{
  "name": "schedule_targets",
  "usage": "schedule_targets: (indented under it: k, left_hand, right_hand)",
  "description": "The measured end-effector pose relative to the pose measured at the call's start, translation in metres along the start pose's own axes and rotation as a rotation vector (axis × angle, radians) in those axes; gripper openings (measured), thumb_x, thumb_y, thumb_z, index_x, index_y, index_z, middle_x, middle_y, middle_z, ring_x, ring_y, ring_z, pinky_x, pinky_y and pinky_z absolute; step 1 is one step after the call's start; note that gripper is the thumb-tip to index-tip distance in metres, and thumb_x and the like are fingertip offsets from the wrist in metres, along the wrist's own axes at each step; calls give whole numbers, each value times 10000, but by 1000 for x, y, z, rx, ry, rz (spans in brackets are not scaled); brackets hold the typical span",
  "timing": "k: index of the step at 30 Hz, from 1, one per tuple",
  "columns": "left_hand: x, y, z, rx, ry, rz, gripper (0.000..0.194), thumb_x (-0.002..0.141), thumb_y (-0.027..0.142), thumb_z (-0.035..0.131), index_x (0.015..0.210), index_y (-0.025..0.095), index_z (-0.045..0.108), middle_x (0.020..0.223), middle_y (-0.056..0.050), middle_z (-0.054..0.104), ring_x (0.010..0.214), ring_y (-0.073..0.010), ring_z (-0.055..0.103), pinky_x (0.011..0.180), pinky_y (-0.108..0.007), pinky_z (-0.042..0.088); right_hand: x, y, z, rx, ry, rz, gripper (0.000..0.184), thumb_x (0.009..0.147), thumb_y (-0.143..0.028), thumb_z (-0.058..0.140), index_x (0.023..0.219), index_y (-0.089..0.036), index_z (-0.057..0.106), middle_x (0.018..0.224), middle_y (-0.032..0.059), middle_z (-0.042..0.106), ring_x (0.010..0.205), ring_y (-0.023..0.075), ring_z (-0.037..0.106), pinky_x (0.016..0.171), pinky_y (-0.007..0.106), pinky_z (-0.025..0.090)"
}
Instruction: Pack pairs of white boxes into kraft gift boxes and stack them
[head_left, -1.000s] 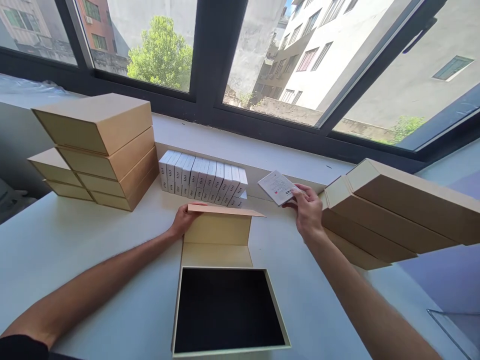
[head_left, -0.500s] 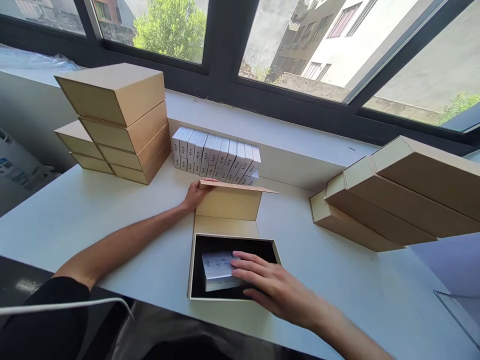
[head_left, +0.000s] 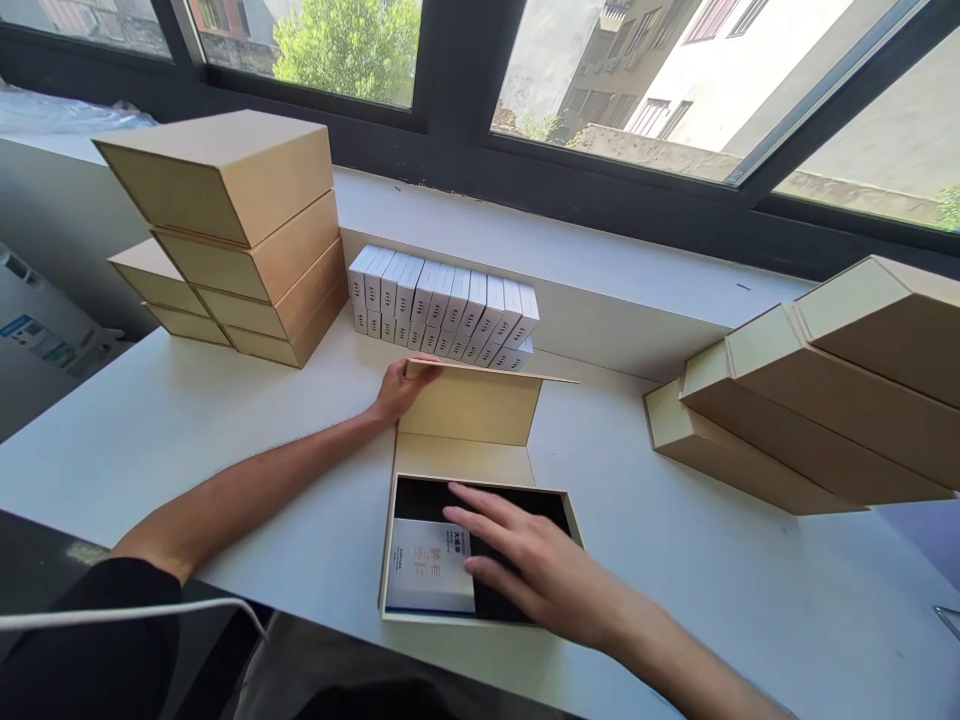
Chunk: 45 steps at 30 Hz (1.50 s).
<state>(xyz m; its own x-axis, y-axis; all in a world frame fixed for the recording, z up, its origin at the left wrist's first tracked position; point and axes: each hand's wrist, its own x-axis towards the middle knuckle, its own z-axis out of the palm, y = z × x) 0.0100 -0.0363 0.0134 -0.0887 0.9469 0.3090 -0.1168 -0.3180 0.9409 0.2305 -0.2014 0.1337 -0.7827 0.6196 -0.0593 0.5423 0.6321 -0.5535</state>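
In the head view an open cardboard gift box [head_left: 481, 620] with a dark lining lies on the table near its front edge. Its hinged lid [head_left: 472, 405] stands raised at the back, and my left hand [head_left: 403, 390] grips the lid's left end. A small silver-white printed box [head_left: 431, 567] sits in the left part of the gift box, against the front wall. Over the inside, just right of the printed box, my right hand [head_left: 529, 555] hovers with fingers spread and nothing in them. Its fingertips are close to the printed box's right edge; whether they touch is unclear.
Closed tan boxes [head_left: 277, 220] are stacked at the back left of the white table [head_left: 315, 540]. More such boxes [head_left: 795, 400] stand stacked at the right. Several small white boxes [head_left: 442, 300] form two layers by the sill. A white cable [head_left: 150, 607] crosses the lower left.
The printed box has moved left and forward and now lies flat in the gift box's left part. My right hand has come off it. The left hand keeps holding the lid.
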Motion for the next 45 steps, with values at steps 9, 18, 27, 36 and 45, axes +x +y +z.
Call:
schedule_targets:
  k: [9,18,27,36,45]
  left_hand:
    - [1,-2,2,2,18,2,319,713,474,779,821,176,750,859,-50,740,829,-190,644,739,-275,503]
    - [4,-5,4,0,-3,-30,347,694,486,788,812,162,751,807,-50,732,754,-174,634,675,-252,486]
    - [4,-3,4,22,-1,-10,357,687,493,790,829,167,748,850,-63,742,820,-199,655,726,-277,510]
    - [3,-4,3,10,8,-23,338,679,470,793,832,171,752,848,-52,740,803,-193,645,716,-277,503]
    - [3,0,-2,35,20,25,360,688,514,772,797,173,731,845,-43,725,827,-191,631,736,-278,485]
  right_hand:
    - [66,131,-123,312,669,551,237,912,-411,626,1035,-209,643,983,71,721,894,196,690,662,276,570]
    - [106,208,-104,386,459,654,546,876,-399,660,1335,-155,491,1125,136,713,941,225,708,656,265,581]
    - [97,235,-91,287,717,665,548,729,-339,719,1231,-168,578,981,105,703,925,281,674,781,370,560]
    - [4,181,-113,363,872,575,635,721,-562,723,1222,-200,578,894,59,695,780,232,681,662,409,626]
    - [-43,18,-70,-369,587,-202,617,915,-193,632,1464,-398,440,1253,4,682,1090,235,680,918,394,597]
